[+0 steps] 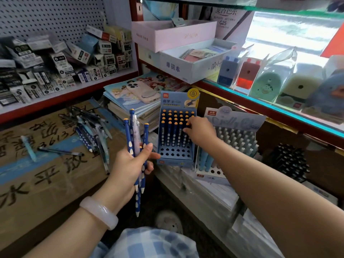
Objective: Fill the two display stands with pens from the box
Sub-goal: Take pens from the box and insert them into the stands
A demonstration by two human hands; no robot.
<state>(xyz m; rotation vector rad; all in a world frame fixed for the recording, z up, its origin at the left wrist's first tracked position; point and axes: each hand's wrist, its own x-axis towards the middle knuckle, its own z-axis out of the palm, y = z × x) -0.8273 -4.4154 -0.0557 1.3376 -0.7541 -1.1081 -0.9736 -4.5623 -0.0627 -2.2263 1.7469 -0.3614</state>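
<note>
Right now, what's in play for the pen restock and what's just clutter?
In play: blue pens in left hand; right hand at the blue Deli stand; pale-blue Lantu stand; loose pens on the cardboard box.

Clutter: phone, sharpeners, refill boxes.

1. A grey pegboard wall (52,15) fills the upper left corner, above a white shelf (74,86) with a red front edge.
2. A red upright post (135,34) stands between the pegboard and the glass counter (279,108), whose edge is trimmed in teal.
3. Bright daylight washes through a window (294,30) at the upper right, apparently onto a street.
4. The floor (149,202) at the bottom is dark.
</note>
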